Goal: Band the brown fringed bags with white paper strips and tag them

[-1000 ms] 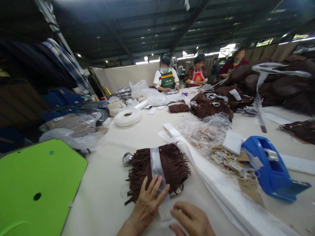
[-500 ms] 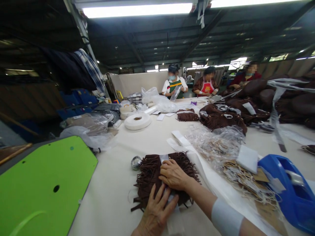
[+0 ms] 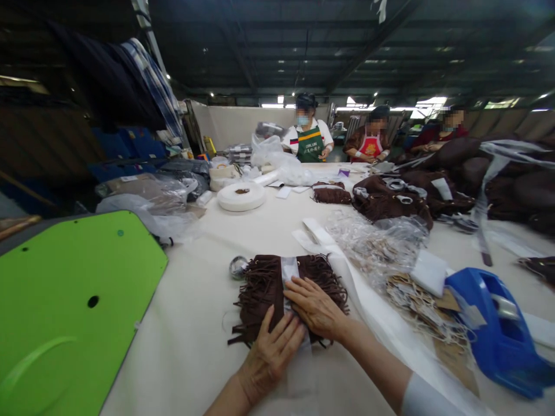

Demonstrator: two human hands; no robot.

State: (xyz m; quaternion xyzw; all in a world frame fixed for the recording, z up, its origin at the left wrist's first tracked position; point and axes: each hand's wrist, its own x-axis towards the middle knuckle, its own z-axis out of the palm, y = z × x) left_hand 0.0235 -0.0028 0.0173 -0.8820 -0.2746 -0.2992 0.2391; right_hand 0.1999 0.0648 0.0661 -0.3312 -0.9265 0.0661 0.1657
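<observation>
A dark brown fringed bag (image 3: 262, 289), folded flat, lies on the white table before me. A pale translucent strip (image 3: 289, 267) runs down its middle from the far edge, and more clear film trails off its near side. My left hand (image 3: 272, 349) rests over the near part of the bag and strip, fingers stretched out. Further up, my right hand (image 3: 314, 306) lies flat across the strip, its fingers extended toward the left. Both palms hide part of the strip. Beside the bag's far left corner sits a small shiny round object (image 3: 238, 267).
A green board (image 3: 78, 306) stands at left. On the right are a blue tape dispenser (image 3: 498, 335), stringed tags (image 3: 427, 309) and plastic bags (image 3: 377, 240). Further back lie a white roll (image 3: 241, 197) and brown bags (image 3: 385, 199). Several people work across the table.
My right hand has flattened and shifted slightly along the strip; my left hand stays near the bag's close edge. The camera view has tilted. A person opposite has put down a clear packet.
</observation>
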